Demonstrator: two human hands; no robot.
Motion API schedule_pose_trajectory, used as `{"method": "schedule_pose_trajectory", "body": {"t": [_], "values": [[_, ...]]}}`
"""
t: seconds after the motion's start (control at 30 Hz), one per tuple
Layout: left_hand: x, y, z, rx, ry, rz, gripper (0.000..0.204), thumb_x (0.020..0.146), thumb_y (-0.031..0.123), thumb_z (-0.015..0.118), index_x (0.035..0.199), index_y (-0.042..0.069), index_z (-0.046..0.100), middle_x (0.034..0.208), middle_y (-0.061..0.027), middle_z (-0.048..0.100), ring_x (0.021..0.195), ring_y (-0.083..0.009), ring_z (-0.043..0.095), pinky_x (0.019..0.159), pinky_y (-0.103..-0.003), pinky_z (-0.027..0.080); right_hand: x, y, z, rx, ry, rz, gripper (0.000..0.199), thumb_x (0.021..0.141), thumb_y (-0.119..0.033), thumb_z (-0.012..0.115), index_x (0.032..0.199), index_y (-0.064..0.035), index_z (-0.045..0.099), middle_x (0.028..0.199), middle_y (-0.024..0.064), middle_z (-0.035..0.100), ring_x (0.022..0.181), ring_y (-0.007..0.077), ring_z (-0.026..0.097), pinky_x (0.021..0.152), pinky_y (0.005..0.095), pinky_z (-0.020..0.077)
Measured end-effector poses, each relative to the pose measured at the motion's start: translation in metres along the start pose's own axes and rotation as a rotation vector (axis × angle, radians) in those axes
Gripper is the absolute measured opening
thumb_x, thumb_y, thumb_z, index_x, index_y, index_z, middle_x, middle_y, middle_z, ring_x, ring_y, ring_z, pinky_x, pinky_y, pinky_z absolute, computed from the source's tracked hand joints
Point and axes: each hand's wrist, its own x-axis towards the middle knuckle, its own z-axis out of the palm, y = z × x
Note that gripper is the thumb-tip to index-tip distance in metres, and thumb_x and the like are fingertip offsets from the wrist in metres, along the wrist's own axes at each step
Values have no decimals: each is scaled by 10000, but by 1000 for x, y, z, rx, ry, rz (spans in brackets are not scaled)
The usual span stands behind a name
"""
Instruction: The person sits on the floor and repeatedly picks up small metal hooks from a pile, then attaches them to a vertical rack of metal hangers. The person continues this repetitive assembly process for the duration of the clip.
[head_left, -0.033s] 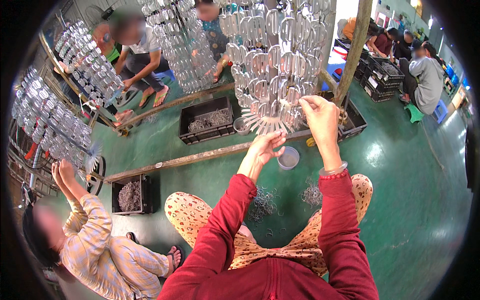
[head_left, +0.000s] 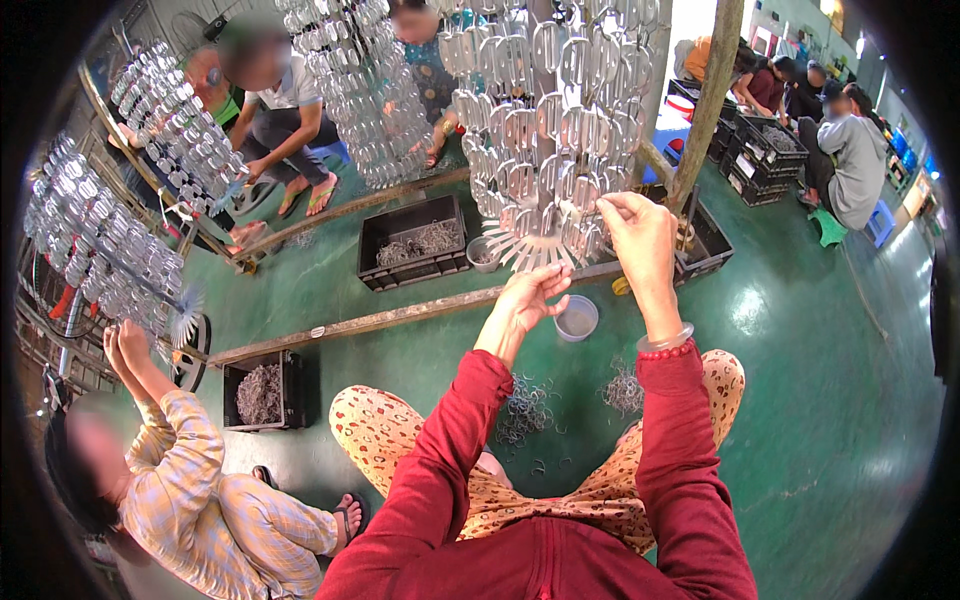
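Observation:
In front of me hangs a tall rack of shiny silver oval metal loops (head_left: 550,120), set in rings one above another. A fan of flat metal spokes (head_left: 535,245) spreads out at its bottom. My right hand (head_left: 640,235) is at the rack's lower right, thumb and forefinger pinched together beside the lowest loops; whatever lies between the fingertips is too small to make out. Just under the spokes is my left hand (head_left: 530,297), its fingers half bent and the thumb apart from them, with nothing visible in it.
A small pale bowl (head_left: 577,318) stands on the floor below my hands. Loose curved metal pieces (head_left: 524,410) lie between my knees. Black crates (head_left: 412,240) stand beyond a wooden beam (head_left: 370,325). At left, a co-worker in plaid (head_left: 180,450) reaches to another rack (head_left: 100,235).

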Motion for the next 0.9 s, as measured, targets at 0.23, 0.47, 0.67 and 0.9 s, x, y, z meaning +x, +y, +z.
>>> {"method": "schedule_pose_trajectory", "body": {"t": [0.23,0.47,0.67,0.9], "values": [[-1,1,-2,16,3,5,141,877,140,590,993,64,614,947,-48,656,841,-150,611,786,-424,457,2,1,3,2,13,14,156,806,-177,653,849,-30,682,737,145,659,624,251,646,579,327,474],[-6,-8,-8,-2,-19,3,139,859,156,623,976,83,632,921,-35,667,829,-135,616,758,-399,460,2,8,10,141,64,34,121,798,-92,656,892,-18,675,668,74,624,570,121,572,519,263,430],[-7,-5,-4,-82,34,-16,123,884,146,585,983,79,613,921,-48,661,827,-151,622,782,-431,456,4,0,11,91,-11,-128,228,799,-32,612,1019,-19,671,577,-33,496,509,15,411,459,205,345],[-2,3,-3,-60,37,16,124,887,174,585,956,88,642,908,-20,670,815,-124,611,754,-398,466,17,-4,-3,227,-452,8,493,787,-1,545,1274,45,488,593,-82,409,504,5,348,441,192,284]]}}
